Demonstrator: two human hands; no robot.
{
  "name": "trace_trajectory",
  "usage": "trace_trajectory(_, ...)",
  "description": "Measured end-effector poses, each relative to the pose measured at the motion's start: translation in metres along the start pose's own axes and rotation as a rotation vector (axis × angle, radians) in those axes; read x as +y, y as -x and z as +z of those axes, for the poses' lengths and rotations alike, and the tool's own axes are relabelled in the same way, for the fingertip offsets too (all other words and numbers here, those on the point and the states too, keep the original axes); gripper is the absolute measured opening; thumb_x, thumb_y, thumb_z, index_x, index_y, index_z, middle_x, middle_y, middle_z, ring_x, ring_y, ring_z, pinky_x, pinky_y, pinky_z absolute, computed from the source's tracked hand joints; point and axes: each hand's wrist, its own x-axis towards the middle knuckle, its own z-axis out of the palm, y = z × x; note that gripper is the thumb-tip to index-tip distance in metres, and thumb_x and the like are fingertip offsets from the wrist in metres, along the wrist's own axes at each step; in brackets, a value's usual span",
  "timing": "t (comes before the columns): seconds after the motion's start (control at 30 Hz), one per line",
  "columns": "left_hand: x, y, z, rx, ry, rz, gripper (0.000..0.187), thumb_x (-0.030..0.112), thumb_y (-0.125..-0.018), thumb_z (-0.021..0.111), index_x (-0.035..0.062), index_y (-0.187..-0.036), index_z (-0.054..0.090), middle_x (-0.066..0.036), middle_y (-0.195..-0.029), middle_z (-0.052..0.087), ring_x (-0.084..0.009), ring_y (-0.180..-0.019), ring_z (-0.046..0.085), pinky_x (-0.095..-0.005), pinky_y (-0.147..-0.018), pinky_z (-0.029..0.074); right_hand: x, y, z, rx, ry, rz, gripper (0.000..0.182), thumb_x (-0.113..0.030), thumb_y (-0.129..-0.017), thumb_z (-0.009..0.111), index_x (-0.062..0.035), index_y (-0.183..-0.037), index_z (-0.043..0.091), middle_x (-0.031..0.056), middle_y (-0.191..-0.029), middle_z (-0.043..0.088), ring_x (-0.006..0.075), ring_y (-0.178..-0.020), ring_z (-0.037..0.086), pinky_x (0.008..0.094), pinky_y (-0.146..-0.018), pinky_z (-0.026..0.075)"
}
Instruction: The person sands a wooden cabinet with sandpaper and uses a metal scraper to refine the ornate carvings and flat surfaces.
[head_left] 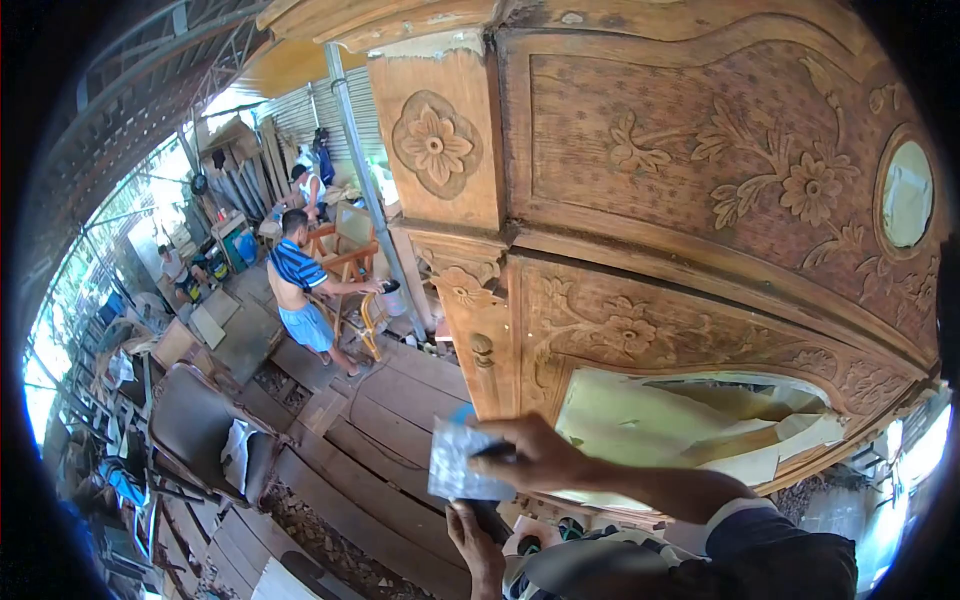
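A putty knife with a broad, square, smeared grey blade (460, 462) is in my right hand (545, 452), whose fingers close round its dark grip. Below it, my left hand (476, 545) is closed, with thumb and fingers up at the blade's lower edge. Something dark shows beside the left fingers, but I cannot tell what it is. A bit of blue (463, 413) shows just above the blade. Right behind my hands stands a large carved wooden cabinet (640, 290) with flower reliefs and an oval opening. Pale sheeting (690, 425) covers its lower opening.
Wooden planks (390, 440) form the floor, with rubble between them. An upholstered chair (205, 430) stands at left. Further back, a person in blue shorts (305, 290) is beside a wooden chair frame (350, 250), near a metal post (370, 180). Other people sit behind.
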Motion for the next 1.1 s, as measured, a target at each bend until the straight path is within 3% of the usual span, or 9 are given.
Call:
trace_trajectory(0.07,-0.017,-0.010,-0.022,-0.021,0.130,-0.119,0.060,0.053,-0.112,0.032,0.0023,-0.130,0.059,-0.007,-0.115,0.063,-0.0166,-0.108,0.057,-0.0328,-0.098,0.047,0.039,0.021,0.020,0.016,0.009,0.113,0.029,-0.019,-0.091,0.076,0.0003,-0.113,0.071,0.0075,-0.088,0.073,0.0116,-0.079,0.065,0.0329,-0.073,0.054)
trace_trajectory(0.17,-0.010,-0.013,-0.007,0.050,0.345,-0.303,0.064,0.055,-0.112,0.028,0.0018,-0.133,0.058,-0.009,-0.119,0.063,-0.0177,-0.109,0.057,-0.0347,-0.100,0.046,0.063,0.041,0.031,0.096,-0.127,0.293,0.029,-0.017,-0.090,0.075,0.0016,-0.112,0.071,0.0077,-0.094,0.074,0.0114,-0.085,0.065,0.0314,-0.078,0.054)
trace_trajectory(0.23,-0.037,-0.009,-0.021,0.065,-0.176,-0.115,0.057,0.052,-0.112,0.034,0.0031,-0.131,0.058,-0.008,-0.116,0.066,-0.0179,-0.101,0.064,-0.0346,-0.091,0.052,0.063,0.049,0.026,0.100,-0.221,0.339,0.028,-0.015,-0.090,0.075,0.0010,-0.112,0.071,0.0067,-0.095,0.074,0.0106,-0.087,0.065,0.0299,-0.081,0.054)
trace_trajectory(0.37,-0.028,0.001,0.011,-0.027,0.234,-0.194,0.051,0.045,-0.112,0.041,0.0014,-0.133,0.057,-0.008,-0.122,0.066,-0.0162,-0.108,0.063,-0.0331,-0.098,0.050,0.076,0.067,0.024,0.227,-0.334,0.399,0.030,-0.015,-0.088,0.077,0.0017,-0.112,0.070,0.0074,-0.093,0.074,0.0141,-0.083,0.068,0.0321,-0.078,0.055)
trace_trajectory(0.5,-0.013,-0.004,0.014,-0.138,0.149,-0.075,0.035,0.026,-0.108,0.060,0.0013,-0.132,0.060,-0.004,-0.120,0.067,-0.0114,-0.108,0.060,-0.0289,-0.098,0.048,0.074,0.076,0.021,0.074,-0.623,0.453,0.032,-0.008,-0.085,0.077,-0.0002,-0.115,0.070,0.0040,-0.102,0.073,0.0142,-0.093,0.067,0.0312,-0.088,0.054)
trace_trajectory(0.6,-0.021,-0.008,0.004,-0.141,0.107,-0.024,0.033,0.028,-0.106,0.064,0.0016,-0.126,0.063,-0.001,-0.115,0.067,-0.0092,-0.104,0.060,-0.0266,-0.094,0.048,0.070,0.068,0.015,0.259,-0.716,0.526,0.038,-0.005,-0.084,0.074,0.0018,-0.120,0.066,0.0058,-0.109,0.071,0.0149,-0.097,0.067,0.0309,-0.091,0.053)
trace_trajectory(0.83,-0.034,0.006,-0.044,-0.046,0.002,-0.141,0.033,0.032,-0.102,0.070,0.0023,-0.118,0.068,0.001,-0.106,0.069,-0.0070,-0.097,0.061,-0.0249,-0.088,0.050,0.014,0.033,-0.025,0.419,-0.953,0.147,0.035,-0.005,-0.086,0.074,0.0043,-0.118,0.064,0.0073,-0.106,0.071,0.0180,-0.095,0.069,0.0320,-0.088,0.055)
trace_trajectory(1.0,-0.085,0.012,-0.121,0.152,-0.277,-0.132,0.032,0.028,-0.103,0.069,-0.0012,-0.115,0.068,-0.001,-0.101,0.068,-0.0091,-0.091,0.061,-0.0248,-0.083,0.050,-0.066,-0.019,-0.071,0.928,-0.023,-0.566,0.025,-0.006,-0.094,0.072,0.0034,-0.116,0.063,0.0126,-0.090,0.071,0.0219,-0.076,0.071,0.0324,-0.067,0.055)
trace_trajectory(1.1,-0.100,0.024,-0.154,0.247,-0.219,-0.255,0.032,0.029,-0.103,0.068,-0.0010,-0.112,0.068,-0.001,-0.097,0.067,-0.0092,-0.087,0.060,-0.0261,-0.078,0.050,-0.114,-0.044,-0.108,1.000,0.283,-0.692,0.021,-0.003,-0.097,0.069,0.0013,-0.117,0.066,0.0086,-0.096,0.074,0.0100,-0.082,0.068,0.0289,-0.072,0.056)
